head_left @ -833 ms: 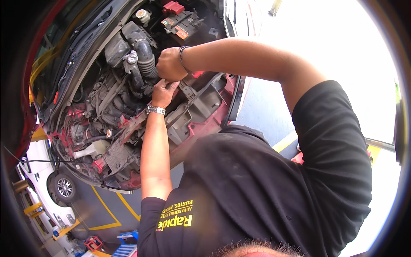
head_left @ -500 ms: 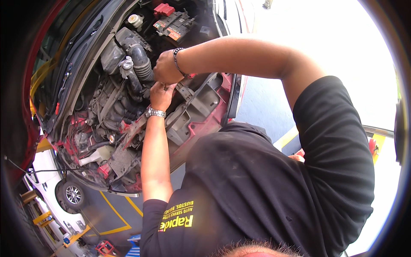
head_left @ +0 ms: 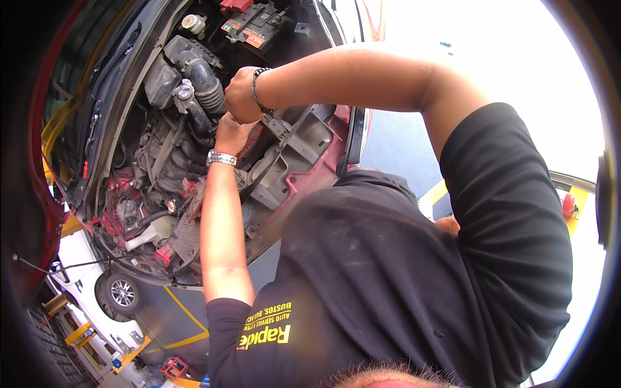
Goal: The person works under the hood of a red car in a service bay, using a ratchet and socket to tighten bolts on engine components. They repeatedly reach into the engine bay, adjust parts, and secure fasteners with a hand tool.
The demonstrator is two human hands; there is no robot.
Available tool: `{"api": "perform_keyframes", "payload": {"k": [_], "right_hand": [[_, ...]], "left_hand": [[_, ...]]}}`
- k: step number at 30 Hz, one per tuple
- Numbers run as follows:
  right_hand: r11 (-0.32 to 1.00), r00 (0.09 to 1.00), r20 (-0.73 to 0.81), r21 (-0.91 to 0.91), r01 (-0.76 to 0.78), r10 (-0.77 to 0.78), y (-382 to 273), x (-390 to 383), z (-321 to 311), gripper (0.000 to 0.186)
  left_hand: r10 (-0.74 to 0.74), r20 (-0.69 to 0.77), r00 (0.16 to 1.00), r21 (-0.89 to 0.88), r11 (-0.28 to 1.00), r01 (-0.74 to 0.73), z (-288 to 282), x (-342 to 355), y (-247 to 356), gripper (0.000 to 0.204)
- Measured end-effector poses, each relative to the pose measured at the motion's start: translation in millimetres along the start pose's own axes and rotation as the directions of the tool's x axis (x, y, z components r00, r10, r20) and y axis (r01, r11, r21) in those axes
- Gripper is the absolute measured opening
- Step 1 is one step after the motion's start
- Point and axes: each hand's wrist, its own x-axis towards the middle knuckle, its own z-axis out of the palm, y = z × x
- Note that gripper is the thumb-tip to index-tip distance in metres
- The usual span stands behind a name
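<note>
Both hands are together over the front of an open engine bay, beside a ribbed black air intake hose [head_left: 210,98]. My right hand [head_left: 242,96], with a dark beaded bracelet at its wrist, is curled closed, its fingertips turned down out of sight. Just below and touching it is my left hand [head_left: 230,134], which has a metal watch [head_left: 222,158] behind it. Its fingers are bent and partly covered by the right hand. Whatever they grip is hidden between them. A dusty metal cap-like fitting [head_left: 184,92] stands left of the hose.
A battery [head_left: 257,27] with a red terminal cover sits at the top of the bay. The dusty engine [head_left: 162,152] fills its middle. Nearer my body runs the red and grey front frame [head_left: 294,187]. A white vehicle [head_left: 87,271] stands at the lower left.
The view has shifted slightly, so the bay sits a little further left and higher. Both hands stay together at the same spot beside the hose, with the wrists slightly turned.
</note>
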Motion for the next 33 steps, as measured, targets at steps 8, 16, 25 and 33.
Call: {"api": "perform_keyframes", "payload": {"k": [8, 16, 25, 33], "right_hand": [[0.891, 0.892, -0.166, -0.262, 0.371, -0.420, 16, 6, 7, 0.017], [0.981, 0.984, -0.146, -0.174, 0.080, -0.106, -2, 14, 12, 0.018], [0.918, 0.949, -0.080, -0.289, 0.271, -0.305, 8, 29, 17, 0.017], [0.827, 0.880, -0.027, -0.357, 0.434, -0.473, 20, 13, 1, 0.024]], "left_hand": [[0.144, -0.021, 0.989, 0.295, 0.946, -0.132, 1, -2, -6, 0.019], [0.142, -0.090, 0.986, 0.448, 0.890, -0.087, 15, -7, -14, 0.019], [0.228, 0.005, 0.974, 0.377, 0.902, -0.213, 8, -7, 4, 0.023], [-0.073, -0.108, 0.992, 0.135, 0.987, 0.087, 12, -4, 12, 0.021]]}}
